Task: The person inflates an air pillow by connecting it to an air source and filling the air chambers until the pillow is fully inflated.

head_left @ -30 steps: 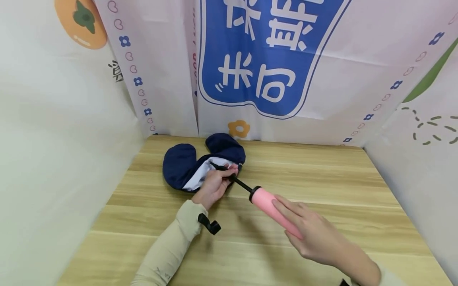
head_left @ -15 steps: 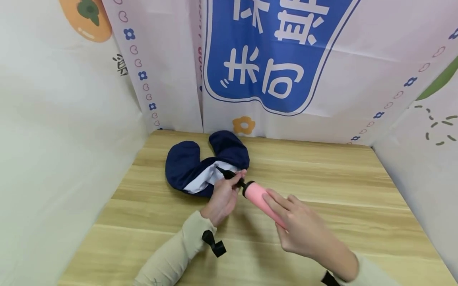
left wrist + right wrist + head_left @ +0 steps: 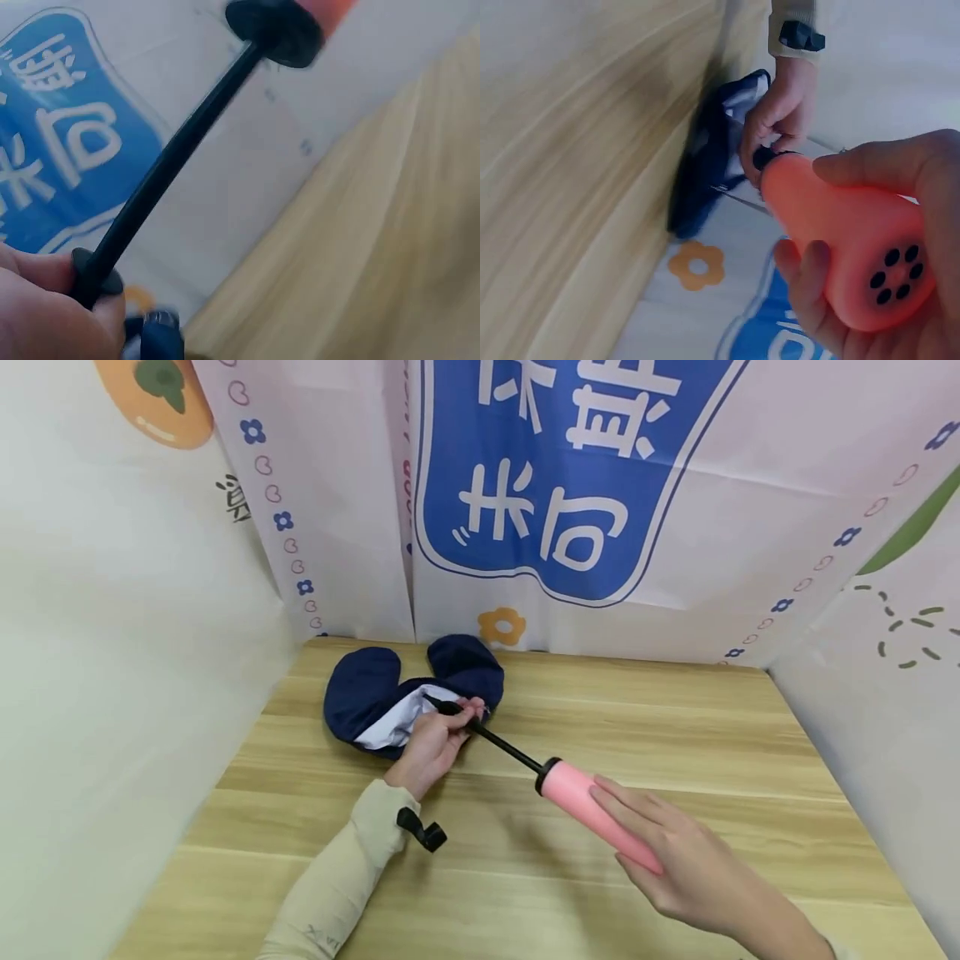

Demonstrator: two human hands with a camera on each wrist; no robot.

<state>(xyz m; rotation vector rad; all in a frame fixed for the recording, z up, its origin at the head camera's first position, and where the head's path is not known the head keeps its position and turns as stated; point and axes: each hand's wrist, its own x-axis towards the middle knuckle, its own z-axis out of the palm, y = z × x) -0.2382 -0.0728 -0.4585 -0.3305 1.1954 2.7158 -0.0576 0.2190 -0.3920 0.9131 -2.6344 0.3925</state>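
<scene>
A navy U-shaped neck pillow lies at the back left of the table, its opening showing white lining. At that opening my left hand pinches the black nozzle end of a hand pump, whose tip overlaps the white lining. The right hand grips the pump's pink barrel, fingers and thumb around it. Between the hands a long stretch of black rod is exposed. In the right wrist view, the barrel's rounded end shows several dark holes.
The wood-grain table meets a printed sheet with a blue panel behind the pillow. White walls stand on both sides. A black wrist mount sticks out from the left sleeve.
The pink barrel first slid in toward the left hand, hiding most of the rod. Now the right hand has drawn it back toward the lower right, and the rod is long again.
</scene>
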